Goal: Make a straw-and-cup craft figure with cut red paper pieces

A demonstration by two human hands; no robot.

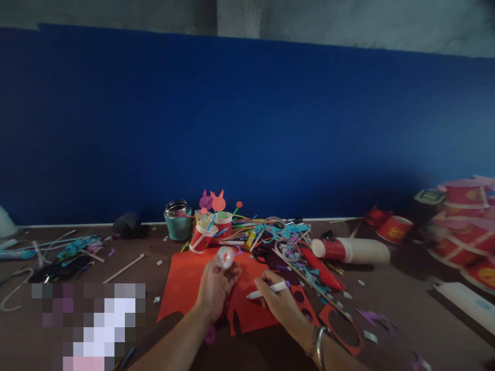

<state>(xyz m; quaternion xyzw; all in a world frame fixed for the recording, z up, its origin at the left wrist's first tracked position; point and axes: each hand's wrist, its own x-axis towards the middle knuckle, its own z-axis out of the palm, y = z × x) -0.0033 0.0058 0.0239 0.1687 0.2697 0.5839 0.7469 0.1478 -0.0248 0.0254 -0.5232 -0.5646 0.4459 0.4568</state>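
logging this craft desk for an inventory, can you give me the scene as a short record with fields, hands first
left hand: the left hand holds a clear round item, perhaps a tape roll
right hand: the right hand holds a white marker with a purple end
under the hands: red sheet, notched at its near edge
behind the sheet: red-and-white cups with decorated sticks, beside an open teal jar
worn: silver bracelet, right wrist
backdrop: blue wall panel

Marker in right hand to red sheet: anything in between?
Nothing visible: the marker in the right hand has its white end over bare red sheet. The left hand, holding a clear round item, is off to the side.
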